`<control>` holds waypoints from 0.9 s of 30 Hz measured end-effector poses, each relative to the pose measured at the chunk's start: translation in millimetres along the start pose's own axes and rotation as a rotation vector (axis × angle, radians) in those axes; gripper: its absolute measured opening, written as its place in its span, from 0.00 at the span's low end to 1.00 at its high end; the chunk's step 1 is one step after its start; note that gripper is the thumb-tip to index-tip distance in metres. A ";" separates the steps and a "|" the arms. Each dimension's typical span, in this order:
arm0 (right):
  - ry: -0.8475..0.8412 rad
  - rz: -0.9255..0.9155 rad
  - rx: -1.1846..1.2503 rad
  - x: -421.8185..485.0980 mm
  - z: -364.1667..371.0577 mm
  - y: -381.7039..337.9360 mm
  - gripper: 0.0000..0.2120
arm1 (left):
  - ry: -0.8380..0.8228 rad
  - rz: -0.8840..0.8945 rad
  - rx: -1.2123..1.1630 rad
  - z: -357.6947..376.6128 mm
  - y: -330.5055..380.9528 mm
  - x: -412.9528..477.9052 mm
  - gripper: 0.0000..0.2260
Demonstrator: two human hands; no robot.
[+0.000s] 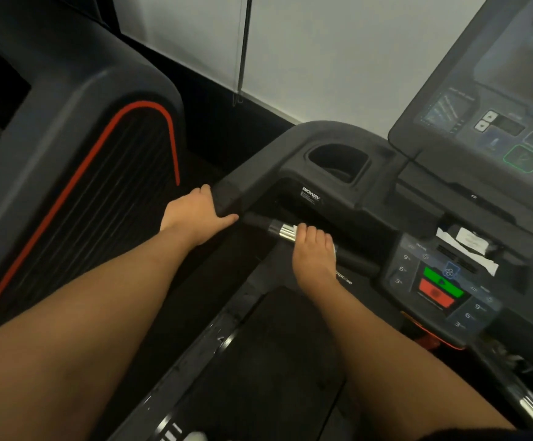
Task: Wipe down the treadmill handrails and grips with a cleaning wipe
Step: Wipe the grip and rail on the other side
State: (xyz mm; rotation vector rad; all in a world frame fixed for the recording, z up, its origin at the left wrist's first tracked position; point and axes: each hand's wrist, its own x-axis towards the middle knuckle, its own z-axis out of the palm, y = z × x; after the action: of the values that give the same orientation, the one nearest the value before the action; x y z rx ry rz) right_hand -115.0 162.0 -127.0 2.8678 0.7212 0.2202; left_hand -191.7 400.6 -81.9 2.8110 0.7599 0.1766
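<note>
head view: nearest, the treadmill belt (259, 361) is seen between two bare forearms. further on, the right hand (314, 259) is curled over the front grip bar (278, 230), fingers closed round it beside the chrome pulse sensor (286, 232); a pale sliver at its far edge may be the cleaning wipe (333, 248), but most of it is hidden under the palm. the left hand (195, 211) is laid loosely spread on the side handrail (227, 198), nothing seen pinched. beyond, a control panel (440, 281), cup holder (338, 162) and console screen (497, 90). the start key could be pressed if the wiping hand were slid too far right. crumpled white paper (468, 246) is blurred
</note>
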 end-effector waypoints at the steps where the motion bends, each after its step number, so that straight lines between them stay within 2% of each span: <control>1: -0.013 0.016 -0.009 -1.1 1.2 0.0 0.23 | 0.003 -0.001 -0.004 -0.5 -0.4 -0.8 0.39; 5: -0.074 0.071 -0.007 7.5 -4.7 -20.0 0.25 | 0.005 -0.001 0.007 1.5 -1.8 -1.1 0.40; 10: -0.054 0.007 0.041 22.5 -4.9 -51.9 0.24 | 0.013 -0.012 0.019 5.7 -2.4 0.9 0.40; 14: 0.000 -0.068 -0.002 11.1 2.4 -28.2 0.25 | 0.016 -0.010 -0.014 5.3 -3.5 0.6 0.38; 18: 0.058 -0.003 -0.083 -7.2 11.9 -6.6 0.24 | 0.029 -0.004 -0.020 5.5 -3.5 -0.1 0.36; 21: 0.024 0.076 -0.089 0.9 9.1 -32.1 0.26 | 0.032 -0.009 -0.005 5.6 -2.7 -0.3 0.36; 27: -0.027 -0.031 -0.037 22.0 0.0 -75.7 0.27 | 0.038 -0.005 -0.009 6.9 -2.9 0.5 0.36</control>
State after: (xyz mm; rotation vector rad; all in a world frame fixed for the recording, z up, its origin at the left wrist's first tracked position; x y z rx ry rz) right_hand -130.1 238.2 -140.4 2.8171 0.7476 0.1879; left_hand -191.5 402.1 -89.3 2.8045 0.7728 0.2321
